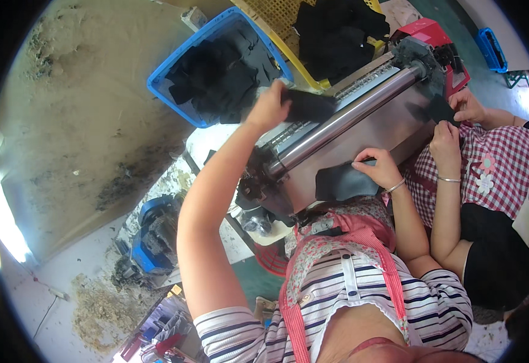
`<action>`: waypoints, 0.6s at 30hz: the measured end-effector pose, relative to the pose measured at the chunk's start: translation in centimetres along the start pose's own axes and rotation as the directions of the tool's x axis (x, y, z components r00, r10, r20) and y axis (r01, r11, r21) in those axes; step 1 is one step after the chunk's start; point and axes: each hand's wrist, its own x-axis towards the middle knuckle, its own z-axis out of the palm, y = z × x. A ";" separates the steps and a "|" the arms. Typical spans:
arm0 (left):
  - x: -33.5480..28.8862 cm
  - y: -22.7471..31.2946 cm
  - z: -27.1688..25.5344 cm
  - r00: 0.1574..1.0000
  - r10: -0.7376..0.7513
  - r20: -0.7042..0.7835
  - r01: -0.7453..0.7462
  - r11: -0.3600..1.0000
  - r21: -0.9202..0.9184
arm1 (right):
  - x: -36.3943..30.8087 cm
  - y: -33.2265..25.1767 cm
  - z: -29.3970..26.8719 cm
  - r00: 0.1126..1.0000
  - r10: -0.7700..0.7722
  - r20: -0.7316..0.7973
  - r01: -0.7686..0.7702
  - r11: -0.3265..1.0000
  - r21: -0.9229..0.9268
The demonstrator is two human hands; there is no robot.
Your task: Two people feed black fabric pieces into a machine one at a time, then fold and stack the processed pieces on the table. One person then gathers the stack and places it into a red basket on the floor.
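My left hand [269, 107] is closed on the edge of a dark, flat leather-like piece [310, 106]. It holds the piece over the far side of a machine with a long steel roller [349, 121]. At the machine's near side, my right hand [380, 169] pinches the upper edge of another black leather-like piece [339, 183]. That piece lies against the sloping metal plate [361, 138] in front of the roller. Past my left hand, a blue crate [162, 91] holds a heap of black pieces [216, 72].
A yellow basket [276, 15] with black pieces stands beyond the machine. On the right, a co-worker in a checked apron [497, 157] holds a small black piece [441, 110] close to the roller's end. A blue motor-like unit [152, 245] sits at lower left.
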 end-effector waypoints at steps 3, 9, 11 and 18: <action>-0.6 1.1 -0.8 0.965 0.260 0.028 -0.258 0.935 0.244 | 0.0 0.6 0.2 0.998 -0.009 -0.065 0.006 0.999 -0.049; -3.1 1.2 2.1 0.910 0.198 0.364 -0.296 0.926 0.235 | -0.5 0.1 0.4 0.997 -0.005 -0.073 0.002 0.999 -0.036; -3.2 1.4 2.2 0.921 0.151 0.358 -0.238 0.947 0.213 | -0.9 0.4 0.2 0.997 -0.064 -0.033 0.064 0.998 -0.018; -3.4 4.2 -0.4 0.966 0.170 0.197 -0.216 0.945 0.245 | -1.7 -0.4 -0.1 0.993 -0.116 -0.028 0.117 0.993 0.023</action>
